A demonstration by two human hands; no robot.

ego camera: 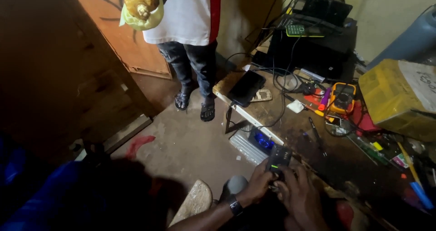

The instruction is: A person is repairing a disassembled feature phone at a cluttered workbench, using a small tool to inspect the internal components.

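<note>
Both hands' grip around small black device [278,158], left hand [257,184], right hand [299,194]

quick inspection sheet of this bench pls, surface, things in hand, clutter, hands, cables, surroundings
surface: worn wooden bench, crowded with gear.
job's things: small dark device, held over the bench edge.
clutter: yellow multimeter, black tablet, yellow box, pens, small tools.
grippers: left hand and right hand both grip the device; watch on left wrist.
cables: black leads tangled across the bench to a black unit.
surroundings: a person in sandals stands close, holding a corn cob; concrete floor, wooden door.
</note>
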